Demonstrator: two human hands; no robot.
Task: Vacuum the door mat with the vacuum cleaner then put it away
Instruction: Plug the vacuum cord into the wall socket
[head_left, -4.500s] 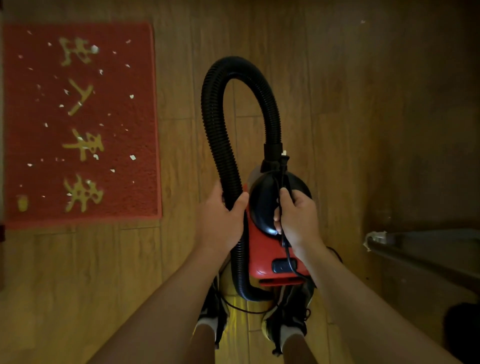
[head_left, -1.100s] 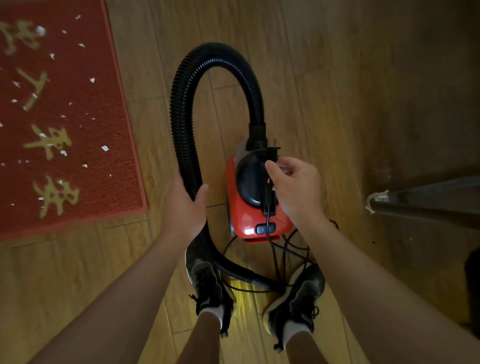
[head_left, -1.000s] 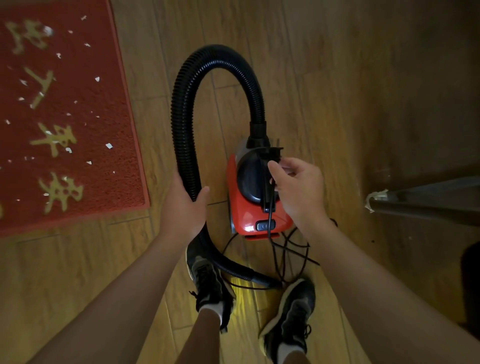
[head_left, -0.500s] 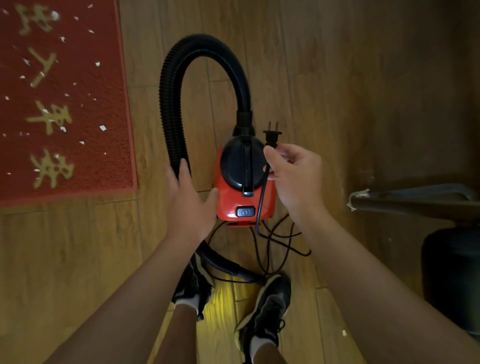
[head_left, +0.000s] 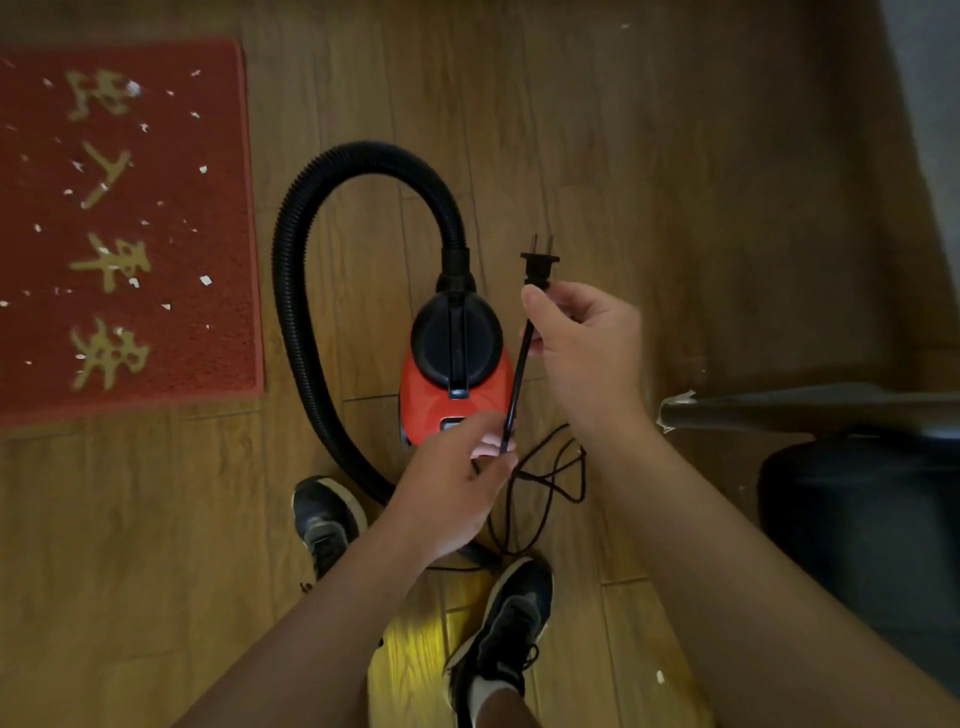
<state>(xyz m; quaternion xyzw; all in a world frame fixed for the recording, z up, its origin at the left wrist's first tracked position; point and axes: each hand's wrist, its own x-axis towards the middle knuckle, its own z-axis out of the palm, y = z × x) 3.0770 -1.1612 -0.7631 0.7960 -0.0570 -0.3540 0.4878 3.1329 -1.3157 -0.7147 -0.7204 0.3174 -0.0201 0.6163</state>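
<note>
**Both grips pinch the vacuum's cord**

We hold the thin black power cord (head_left: 514, 384) at two places. Our right hand (head_left: 587, 353) pinches it just under the black two-pronged plug (head_left: 540, 265), whose prongs stick up past that grip. Our left hand (head_left: 452, 488) pinches the same cord lower down, with a straight stretch running between the two grips. Beneath the left grip the rest lies in loose loops on the wooden plank floor (head_left: 623, 156). Just beyond the left grip the small red-and-black canister vacuum cleaner (head_left: 431, 400) stands on the floor, its black ribbed hose (head_left: 291, 291) arching to the left. Well left of both grips lies the red door mat with gold characters (head_left: 130, 234), strewn with white scraps (head_left: 205, 280).
</note>
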